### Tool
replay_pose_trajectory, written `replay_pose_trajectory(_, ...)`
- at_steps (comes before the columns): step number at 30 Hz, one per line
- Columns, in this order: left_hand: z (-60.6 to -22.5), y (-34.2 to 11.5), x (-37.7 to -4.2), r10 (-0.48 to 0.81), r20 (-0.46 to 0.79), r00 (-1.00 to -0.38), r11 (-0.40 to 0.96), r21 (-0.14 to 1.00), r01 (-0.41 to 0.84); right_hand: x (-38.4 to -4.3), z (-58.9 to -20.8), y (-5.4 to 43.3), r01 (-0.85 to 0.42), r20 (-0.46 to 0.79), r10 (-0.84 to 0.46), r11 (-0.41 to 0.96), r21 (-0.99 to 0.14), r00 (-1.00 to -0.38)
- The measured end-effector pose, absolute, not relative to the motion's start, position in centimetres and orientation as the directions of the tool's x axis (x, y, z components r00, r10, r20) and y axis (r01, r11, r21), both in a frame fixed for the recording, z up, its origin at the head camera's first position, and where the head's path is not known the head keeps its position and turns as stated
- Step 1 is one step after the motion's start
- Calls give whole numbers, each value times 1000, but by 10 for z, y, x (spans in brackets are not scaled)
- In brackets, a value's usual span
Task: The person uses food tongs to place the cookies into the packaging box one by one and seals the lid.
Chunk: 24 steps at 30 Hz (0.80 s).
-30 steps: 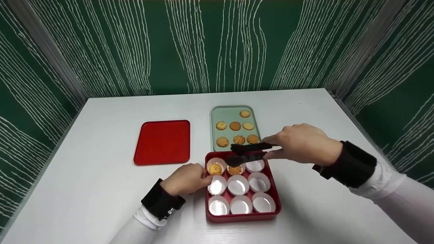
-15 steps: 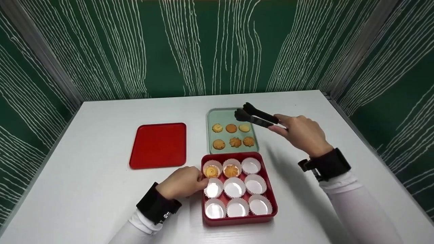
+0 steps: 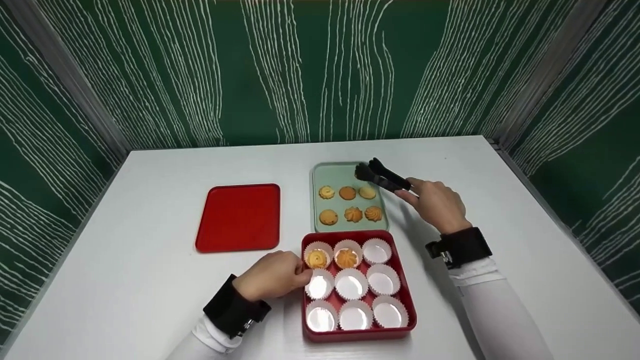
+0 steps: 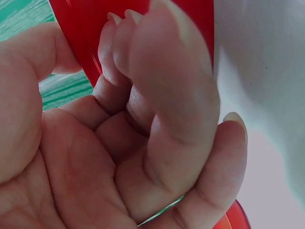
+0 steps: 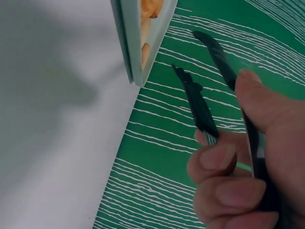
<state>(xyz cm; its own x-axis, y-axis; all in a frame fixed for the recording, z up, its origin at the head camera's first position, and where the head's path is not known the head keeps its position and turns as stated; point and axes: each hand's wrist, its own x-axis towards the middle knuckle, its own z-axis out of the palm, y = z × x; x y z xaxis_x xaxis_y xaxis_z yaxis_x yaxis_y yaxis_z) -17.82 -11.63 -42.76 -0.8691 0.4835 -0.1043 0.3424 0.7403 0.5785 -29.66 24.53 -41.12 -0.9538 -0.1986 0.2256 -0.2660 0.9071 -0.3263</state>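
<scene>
A red box (image 3: 360, 336) holds rows of white paper cups (image 3: 351, 285). Two cups in its far row carry a swirled cookie (image 3: 317, 259) and a ridged cookie (image 3: 347, 258). My left hand (image 3: 272, 275) grips the box's left wall, thumb at the rim; the left wrist view shows its fingers (image 4: 171, 86) curled against the red side. In my right hand (image 3: 440, 205) are black tongs (image 5: 198, 105), their arms apart, over the far right of the green tray (image 3: 337, 174). They nearly hide a cookie there. Several other cookies (image 3: 347, 193) lie in rows on that tray.
To the left of the green tray lies a flat red square lid or tray (image 3: 240, 217). Everything stands on a white table (image 3: 150, 250). Behind it rises a green wall (image 3: 310, 75) with white wavy lines.
The right hand has carried the tongs from above the box's far row, away from me to the green tray's far right corner. The left hand stays at the box.
</scene>
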Motion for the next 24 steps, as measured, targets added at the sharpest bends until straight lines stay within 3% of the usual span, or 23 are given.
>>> replay_pose_trajectory(10, -426, -115, -177, 473, -111, -874, 738, 592, 324, -323, -423, 240, -253, 241, -186, 925, -284, -952)
replay_pose_trajectory(24, -428, -115, -179, 481, -101, -871, 738, 584, 339, -333, -436, 223, -215, 206, -167, 945, -244, -964)
